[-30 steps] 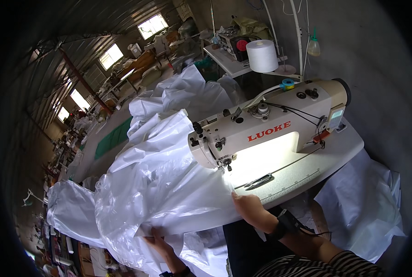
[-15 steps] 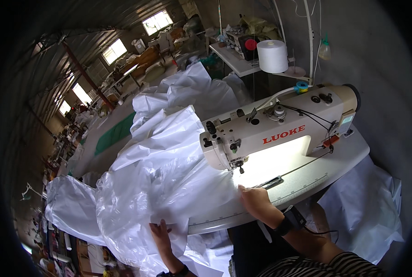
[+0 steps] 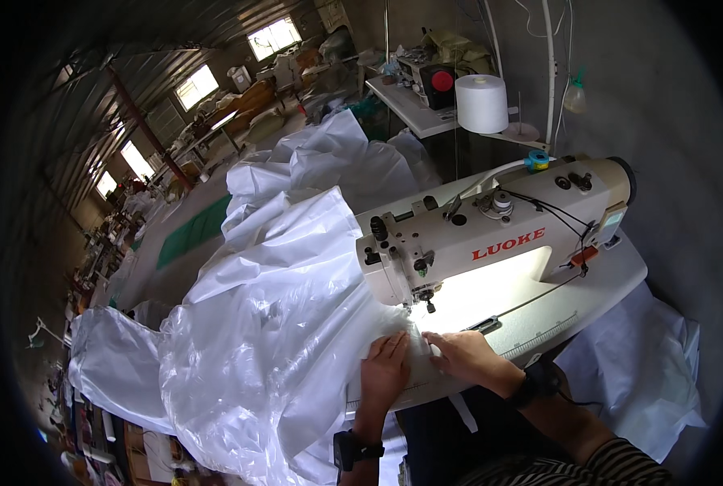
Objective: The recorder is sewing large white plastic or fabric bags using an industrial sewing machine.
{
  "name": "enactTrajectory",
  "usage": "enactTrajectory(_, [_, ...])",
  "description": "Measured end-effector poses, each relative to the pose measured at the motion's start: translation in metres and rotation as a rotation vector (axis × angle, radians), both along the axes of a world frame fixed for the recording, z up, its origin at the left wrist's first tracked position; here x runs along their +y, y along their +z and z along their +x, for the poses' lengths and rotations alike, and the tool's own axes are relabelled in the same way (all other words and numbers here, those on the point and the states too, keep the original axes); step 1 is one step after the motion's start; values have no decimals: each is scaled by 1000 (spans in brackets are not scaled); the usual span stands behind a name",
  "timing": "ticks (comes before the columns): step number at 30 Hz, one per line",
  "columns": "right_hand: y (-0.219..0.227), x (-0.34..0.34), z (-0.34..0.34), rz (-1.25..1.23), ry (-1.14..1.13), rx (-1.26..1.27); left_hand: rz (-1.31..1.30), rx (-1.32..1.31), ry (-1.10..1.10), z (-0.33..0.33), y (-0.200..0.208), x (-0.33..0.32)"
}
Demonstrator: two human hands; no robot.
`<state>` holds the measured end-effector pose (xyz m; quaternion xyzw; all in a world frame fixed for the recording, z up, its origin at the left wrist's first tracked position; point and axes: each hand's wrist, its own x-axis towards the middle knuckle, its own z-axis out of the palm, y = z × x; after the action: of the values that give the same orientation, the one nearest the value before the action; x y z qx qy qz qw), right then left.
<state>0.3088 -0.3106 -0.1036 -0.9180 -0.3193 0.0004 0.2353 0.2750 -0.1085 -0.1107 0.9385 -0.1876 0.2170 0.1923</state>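
Note:
A large white plastic-like sheet (image 3: 272, 300) lies heaped over the left of the sewing machine (image 3: 507, 231), one edge running under its lit needle area. My left hand (image 3: 386, 368) rests flat on the sheet just in front of the needle, fingers stretched forward. Close beside it, my right hand (image 3: 468, 356) is closed, its fingertips pinching the sheet's edge at the front of the needle. Behind the right hand, thread snips (image 3: 484, 325) lie on the machine's pale table (image 3: 540, 332), partly hidden by that hand.
A white thread cone (image 3: 481, 104) stands behind the machine, near a side table (image 3: 414, 109) with equipment. More white sheet (image 3: 637, 356) hangs at the right, below the table edge. A green strip (image 3: 193, 233) lies on a long surface at the left. A grey wall stands right.
My left hand has come up and right from the sheet's front edge to beside the needle. My right hand has shifted slightly right and down, clear of most of the snips' near end.

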Motion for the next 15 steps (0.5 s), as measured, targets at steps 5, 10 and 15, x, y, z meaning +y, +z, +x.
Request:
enactTrajectory(5, [-10, -4, -3, 164, -17, -140, 28, -16, -32, 2, -6, 4])
enactTrajectory(10, [-13, 0, 0, 149, -29, -125, 43, 94, -15, 0, -4, -4])
enactTrajectory(15, [-7, -1, 3, 117, -15, -90, 31, 180, -74, -5, -3, 1])
